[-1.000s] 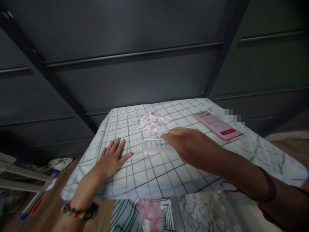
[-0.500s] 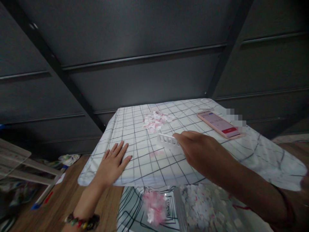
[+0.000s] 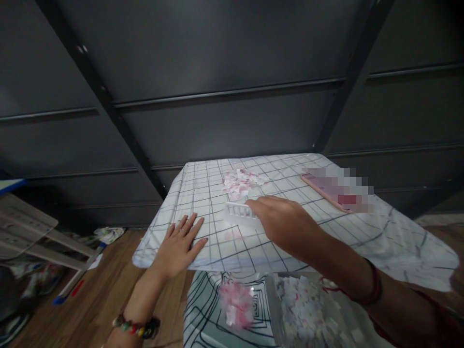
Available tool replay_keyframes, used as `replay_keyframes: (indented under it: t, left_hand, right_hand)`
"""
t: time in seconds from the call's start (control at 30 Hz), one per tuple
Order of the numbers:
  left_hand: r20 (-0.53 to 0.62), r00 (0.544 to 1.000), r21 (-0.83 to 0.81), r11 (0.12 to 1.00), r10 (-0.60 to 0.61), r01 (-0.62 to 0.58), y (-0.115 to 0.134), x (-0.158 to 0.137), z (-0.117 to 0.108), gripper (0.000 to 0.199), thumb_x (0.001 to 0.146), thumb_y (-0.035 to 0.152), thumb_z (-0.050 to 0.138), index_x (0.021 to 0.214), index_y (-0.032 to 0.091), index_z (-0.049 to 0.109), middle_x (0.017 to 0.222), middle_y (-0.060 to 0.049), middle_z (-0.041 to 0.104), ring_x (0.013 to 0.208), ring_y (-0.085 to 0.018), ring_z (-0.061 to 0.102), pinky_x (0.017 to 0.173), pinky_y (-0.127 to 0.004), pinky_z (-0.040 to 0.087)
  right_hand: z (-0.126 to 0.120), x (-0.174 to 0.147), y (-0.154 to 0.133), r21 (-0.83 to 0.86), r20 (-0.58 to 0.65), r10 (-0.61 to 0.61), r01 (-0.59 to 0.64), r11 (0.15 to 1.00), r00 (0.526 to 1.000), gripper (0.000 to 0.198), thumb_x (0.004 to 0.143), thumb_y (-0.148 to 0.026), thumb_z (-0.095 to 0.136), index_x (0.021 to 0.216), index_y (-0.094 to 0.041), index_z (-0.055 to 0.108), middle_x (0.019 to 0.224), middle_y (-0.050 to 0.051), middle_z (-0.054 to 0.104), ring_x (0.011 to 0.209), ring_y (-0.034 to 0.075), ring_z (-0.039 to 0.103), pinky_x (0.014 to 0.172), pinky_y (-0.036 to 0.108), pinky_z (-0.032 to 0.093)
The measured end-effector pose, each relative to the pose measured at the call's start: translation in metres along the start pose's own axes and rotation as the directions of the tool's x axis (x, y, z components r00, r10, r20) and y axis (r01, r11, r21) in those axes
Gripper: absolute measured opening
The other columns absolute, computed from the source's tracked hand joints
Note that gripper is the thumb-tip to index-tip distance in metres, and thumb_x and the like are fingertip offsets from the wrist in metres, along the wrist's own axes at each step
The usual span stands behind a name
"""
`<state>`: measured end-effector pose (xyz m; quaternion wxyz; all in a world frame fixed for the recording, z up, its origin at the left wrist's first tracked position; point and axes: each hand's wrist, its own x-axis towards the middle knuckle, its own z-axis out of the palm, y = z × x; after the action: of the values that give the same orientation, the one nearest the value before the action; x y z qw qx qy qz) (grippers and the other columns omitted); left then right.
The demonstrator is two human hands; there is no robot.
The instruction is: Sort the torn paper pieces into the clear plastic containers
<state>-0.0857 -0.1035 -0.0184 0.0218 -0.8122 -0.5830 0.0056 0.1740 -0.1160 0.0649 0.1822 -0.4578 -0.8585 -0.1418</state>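
My left hand [image 3: 181, 246] lies flat on the grid-patterned tablecloth [image 3: 203, 193], fingers spread, with nothing held. In my right hand [image 3: 279, 220] is a white slotted plastic piece [image 3: 237, 212], perhaps a small rack or basket; its far part is hidden by my fingers. It sits upright at the cloth surface. Just beyond it is a loose pile of small white and pink paper scraps [image 3: 241, 182]. A faint pink patch [image 3: 232, 235] shows on the cloth nearer to me, below the white piece.
A phone in a pink case [image 3: 322, 191] lies at the right, partly blurred out. Below the table's front edge are a pink and white bundle [image 3: 237, 304] and a clear container of paper scraps [image 3: 304, 304]. A dark panelled wall [image 3: 224, 125] stands behind. A white frame [image 3: 68, 246] is at left.
The white slotted piece has moved a little left over the cloth in my right hand. My left hand stays flat on the table. The whole view has shifted slightly.
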Motion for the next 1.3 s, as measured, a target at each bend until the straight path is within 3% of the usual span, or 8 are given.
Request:
replay_keyframes:
  t: [0.3,0.5,0.77,1.07,1.3]
  left_hand:
    - [-0.043,0.999,-0.014,1.000,0.009,-0.010,-0.001,0.000,0.003,0.055,0.090,0.051,0.033,0.138,0.023,0.033,0.146,-0.006,0.025,0.133,-0.028,0.022,0.104,-0.051,0.023]
    - [-0.062,0.998,-0.048,0.999,0.005,-0.008,0.000,0.000,0.003,0.057,0.090,0.053,0.032,0.137,0.022,0.034,0.145,-0.006,0.027,0.133,-0.028,0.022,0.103,-0.052,0.024]
    - [-0.067,0.998,-0.046,0.999,-0.003,-0.001,0.000,-0.002,0.003,0.055,0.090,0.051,0.034,0.137,0.024,0.034,0.145,-0.004,0.026,0.133,-0.027,0.022,0.104,-0.051,0.023]
    - [-0.090,0.996,-0.047,0.999,0.005,-0.009,0.000,-0.002,0.003,0.055,0.090,0.051,0.035,0.136,0.023,0.035,0.145,-0.005,0.028,0.133,-0.027,0.024,0.104,-0.050,0.024]
    - [-0.105,0.994,-0.047,0.999,0.000,-0.005,0.000,-0.001,0.003,0.055,0.089,0.053,0.032,0.136,0.023,0.037,0.144,-0.005,0.031,0.132,-0.027,0.025,0.104,-0.049,0.024]
  right_hand:
    - [-0.014,-0.014,-0.018,0.066,0.022,-0.173,0.172,0.983,0.985,0.030,0.070,0.004,0.041,0.085,-0.014,0.059,0.070,0.002,0.062,0.061,0.013,0.053,0.057,0.024,0.038]
    - [-0.010,-0.016,-0.009,-0.026,-0.056,-0.149,0.148,0.989,0.987,0.028,0.074,0.001,0.040,0.089,-0.014,0.058,0.066,0.001,0.062,0.057,0.013,0.054,0.053,0.023,0.039]
    - [-0.015,-0.029,-0.024,0.018,-0.203,-0.298,0.308,0.951,0.933,0.035,0.070,0.007,0.034,0.089,-0.013,0.055,0.070,0.003,0.063,0.061,0.012,0.056,0.060,0.024,0.046]
    - [-0.024,-0.041,-0.027,0.008,-0.190,-0.324,0.331,0.944,0.927,0.036,0.068,0.007,0.034,0.088,-0.014,0.056,0.074,0.006,0.066,0.064,0.014,0.058,0.062,0.027,0.050]
    - [-0.030,-0.040,-0.009,-0.018,-0.182,-0.311,0.313,0.950,0.933,0.036,0.073,0.005,0.034,0.094,-0.010,0.059,0.071,0.007,0.066,0.065,0.015,0.059,0.062,0.026,0.049]
